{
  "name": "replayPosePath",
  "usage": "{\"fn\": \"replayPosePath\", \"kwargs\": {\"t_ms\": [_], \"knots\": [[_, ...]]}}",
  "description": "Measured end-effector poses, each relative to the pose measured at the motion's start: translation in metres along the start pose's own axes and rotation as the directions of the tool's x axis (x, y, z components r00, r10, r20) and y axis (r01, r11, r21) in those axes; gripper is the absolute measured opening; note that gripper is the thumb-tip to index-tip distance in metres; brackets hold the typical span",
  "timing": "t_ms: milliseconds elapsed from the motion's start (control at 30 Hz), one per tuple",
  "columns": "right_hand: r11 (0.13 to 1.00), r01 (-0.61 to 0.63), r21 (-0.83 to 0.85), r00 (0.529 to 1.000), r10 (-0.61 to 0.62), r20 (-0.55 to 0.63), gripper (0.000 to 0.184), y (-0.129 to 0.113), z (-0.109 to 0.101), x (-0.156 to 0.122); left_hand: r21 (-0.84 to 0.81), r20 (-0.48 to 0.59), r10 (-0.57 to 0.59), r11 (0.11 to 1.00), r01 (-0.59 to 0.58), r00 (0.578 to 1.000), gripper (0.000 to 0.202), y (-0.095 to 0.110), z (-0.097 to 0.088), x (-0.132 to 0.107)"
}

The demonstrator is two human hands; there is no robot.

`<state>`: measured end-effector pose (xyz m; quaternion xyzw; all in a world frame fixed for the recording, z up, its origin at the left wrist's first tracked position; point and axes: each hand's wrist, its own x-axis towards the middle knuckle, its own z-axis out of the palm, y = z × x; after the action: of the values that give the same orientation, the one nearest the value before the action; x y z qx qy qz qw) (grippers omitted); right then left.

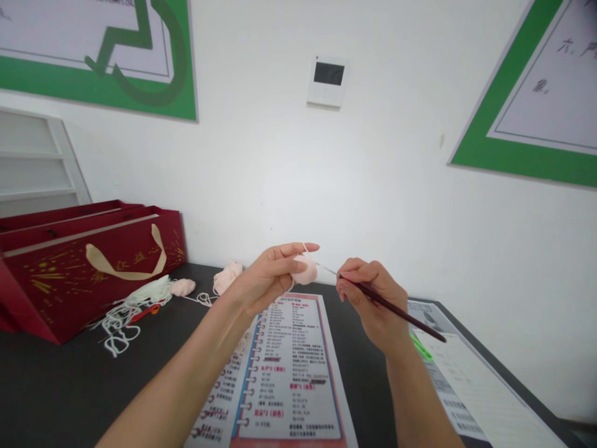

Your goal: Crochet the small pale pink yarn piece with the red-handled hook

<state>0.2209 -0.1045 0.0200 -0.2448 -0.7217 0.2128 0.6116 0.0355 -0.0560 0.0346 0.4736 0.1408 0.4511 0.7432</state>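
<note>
My left hand point(273, 274) pinches a small pale pink crochet piece point(305, 270) between thumb and fingers. A strand of yarn passes over its outstretched index finger. My right hand point(373, 302) grips a crochet hook point(396, 308) with a dark wooden handle, held like a pen. The hook's thin metal shaft points left and its tip meets the pink piece. Both hands are raised above a printed pattern sheet point(298, 367) on the dark table. Behind my left wrist lies a pale pink ball of yarn point(227, 277).
Red paper gift bags point(93, 267) stand at the left. Loose white yarn point(124, 317) and a small pink piece point(183, 287) lie before them. Right of my hands are more papers point(480, 379) and a bright green object point(422, 347). A white wall rises behind the dark table point(153, 379).
</note>
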Motion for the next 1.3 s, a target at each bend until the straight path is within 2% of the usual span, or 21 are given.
{"fn": "replayPosePath", "kwargs": {"t_ms": [167,333,433,567,667,833,1000,1100,1167,1233,1300], "knots": [[0.997,-0.075,0.018,0.997,0.074,0.036,0.009,-0.007,-0.008,-0.001,0.003,0.060,-0.105,0.994,0.105,0.993,0.032,0.004,-0.004,-0.001],[0.958,-0.158,0.240,0.986,0.143,0.080,0.010,-0.002,-0.012,0.001,0.021,0.134,-0.169,0.986,0.168,0.976,0.029,0.004,-0.010,-0.001],[0.893,-0.218,0.392,0.976,0.197,0.094,0.013,0.001,-0.010,0.006,0.077,0.126,-0.129,0.990,0.120,0.984,0.027,0.003,-0.007,-0.001],[0.820,-0.273,0.503,0.960,0.264,0.089,0.016,0.000,-0.005,0.011,0.245,0.016,0.062,0.967,-0.064,0.998,0.028,-0.001,0.001,-0.003],[0.873,-0.226,0.432,0.972,0.233,0.036,0.015,-0.001,-0.002,0.009,0.320,-0.009,0.194,0.930,-0.181,0.981,0.029,-0.005,0.005,-0.004],[0.952,-0.145,0.270,0.984,0.166,-0.058,0.013,0.000,0.002,0.003,0.399,-0.009,0.269,0.884,-0.244,0.963,0.027,-0.009,0.007,-0.004],[0.984,-0.170,0.051,0.981,0.174,-0.091,0.013,-0.003,0.000,-0.001,0.518,-0.013,0.353,0.803,-0.296,0.936,0.024,-0.011,0.008,-0.003],[0.979,-0.191,-0.076,0.979,0.185,-0.086,0.014,-0.009,0.001,-0.003,0.650,-0.008,0.423,0.690,-0.317,0.906,0.024,-0.014,0.009,-0.004],[0.965,-0.182,-0.187,0.981,0.166,-0.096,0.014,-0.014,0.005,-0.004,0.736,0.003,0.494,0.588,-0.337,0.870,0.023,-0.016,0.012,-0.005],[0.940,-0.150,-0.305,0.986,0.122,-0.109,0.014,-0.016,0.011,-0.005,0.792,0.028,0.552,0.496,-0.355,0.834,0.024,-0.019,0.016,-0.008],[0.912,-0.092,-0.399,0.993,0.055,-0.102,0.013,-0.016,0.016,-0.005,0.813,0.066,0.570,0.444,-0.375,0.819,0.024,-0.021,0.019,-0.010]]}}
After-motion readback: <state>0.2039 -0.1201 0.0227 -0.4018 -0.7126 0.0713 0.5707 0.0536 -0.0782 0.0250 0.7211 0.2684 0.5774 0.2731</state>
